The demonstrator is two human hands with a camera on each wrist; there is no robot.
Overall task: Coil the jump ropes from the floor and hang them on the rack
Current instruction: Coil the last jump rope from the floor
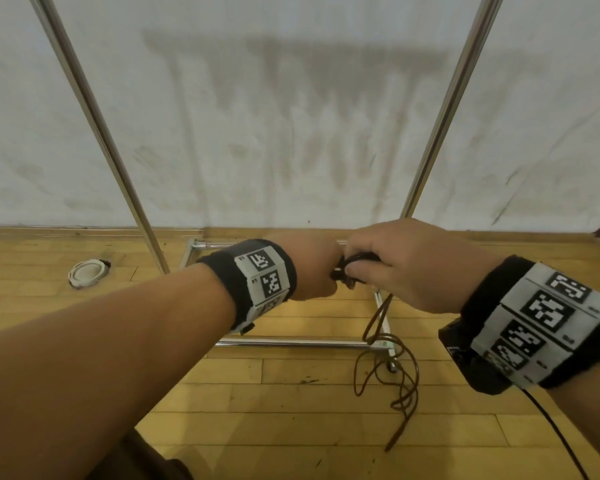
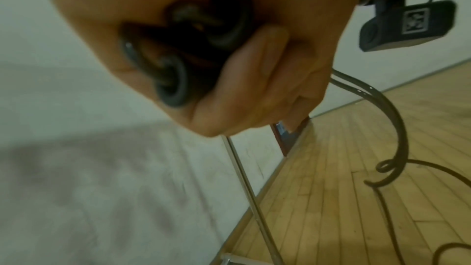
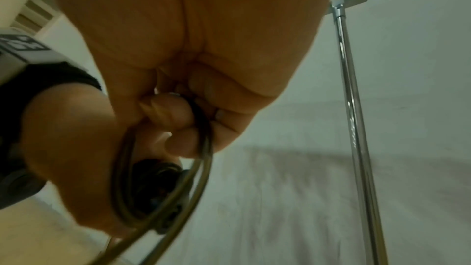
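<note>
In the head view my two hands meet low in front of the chrome rack [image 1: 448, 109]. My left hand [image 1: 321, 271] grips the black jump rope handles [image 1: 359, 259], whose ribbed ends show inside its curled fingers [image 2: 244, 80] as handles [image 2: 172, 82]. My right hand [image 1: 364, 271] pinches the brown rope [image 3: 203, 140] right beside the handles [image 3: 158, 180]. From the hands the rope [image 1: 400, 375] hangs in loose loops down to the wooden floor, and it curls past in the left wrist view as rope [image 2: 393, 112].
The rack's left pole [image 1: 94, 133] slants up the stained white wall. Its base bars [image 1: 291, 342] lie on the floor under my hands. A round white floor fitting [image 1: 89, 271] sits at the left. A thin black cable [image 1: 551, 427] trails from my right wrist camera.
</note>
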